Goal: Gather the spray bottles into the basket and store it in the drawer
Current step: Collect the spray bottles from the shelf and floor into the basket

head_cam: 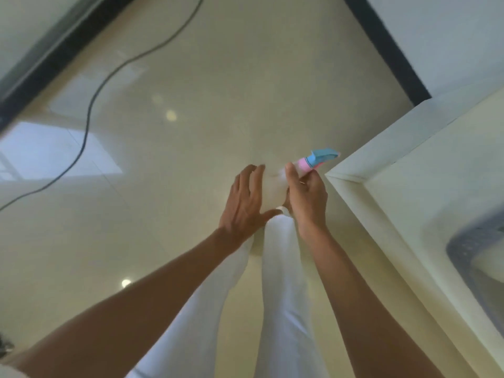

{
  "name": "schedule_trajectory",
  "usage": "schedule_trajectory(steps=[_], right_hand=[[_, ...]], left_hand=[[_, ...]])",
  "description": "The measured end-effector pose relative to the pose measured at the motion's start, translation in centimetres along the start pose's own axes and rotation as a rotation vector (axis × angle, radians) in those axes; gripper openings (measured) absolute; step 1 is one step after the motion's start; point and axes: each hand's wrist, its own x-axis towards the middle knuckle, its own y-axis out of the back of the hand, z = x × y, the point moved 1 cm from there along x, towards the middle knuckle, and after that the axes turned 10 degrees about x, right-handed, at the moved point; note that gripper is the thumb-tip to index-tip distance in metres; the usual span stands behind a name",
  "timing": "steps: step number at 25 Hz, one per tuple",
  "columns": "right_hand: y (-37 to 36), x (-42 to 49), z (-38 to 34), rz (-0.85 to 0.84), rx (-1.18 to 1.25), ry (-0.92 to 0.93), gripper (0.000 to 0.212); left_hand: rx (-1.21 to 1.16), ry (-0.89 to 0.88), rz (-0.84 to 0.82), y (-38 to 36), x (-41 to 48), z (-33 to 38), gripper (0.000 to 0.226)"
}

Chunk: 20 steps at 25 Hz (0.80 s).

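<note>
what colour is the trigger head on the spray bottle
Light blue, with a pink collar below it, on the spray bottle in the right hand; seen in the head view.

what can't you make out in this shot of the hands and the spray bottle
Head view, the only one:
- Spray bottle: its pale body is motion-blurred and partly covered by the right hand; only the pink and blue trigger head is clear.
- Left hand: open beside the bottle; contact cannot be told through the blur.
- Basket: cut off by the right edge, contents unseen.
- Drawer: not in view.
- Other spray bottles: none visible.
</note>
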Motion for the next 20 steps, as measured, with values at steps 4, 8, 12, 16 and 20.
schedule_trajectory(steps=[4, 8, 12, 16, 20], right_hand=[[5.4, -6.0, -1.9, 0.069, 0.110, 0.128, 0.020], [11.3, -10.2, -1.8, 0.094, 0.179, 0.254, 0.021], [18.1, -13.3, 0.1, 0.194, 0.226, 0.379, 0.034], [26.0, -15.5, 3.7, 0.343, 0.316, 0.495, 0.038], [34.6, -17.6, 7.9, 0.564, 0.212, 0.594, 0.039]], left_hand=[[-0.112, -0.122, -0.023, 3.8, -3.2, 4.4, 0.093], [-0.079, -0.274, -0.096, 5.3, -5.0, 8.2, 0.089], [-0.072, -0.390, -0.094, 4.3, -7.5, 14.5, 0.089], [-0.107, -0.504, -0.063, 0.5, -9.8, 22.5, 0.088], [-0.084, -0.605, -0.057, -4.0, -12.8, 30.9, 0.086]])
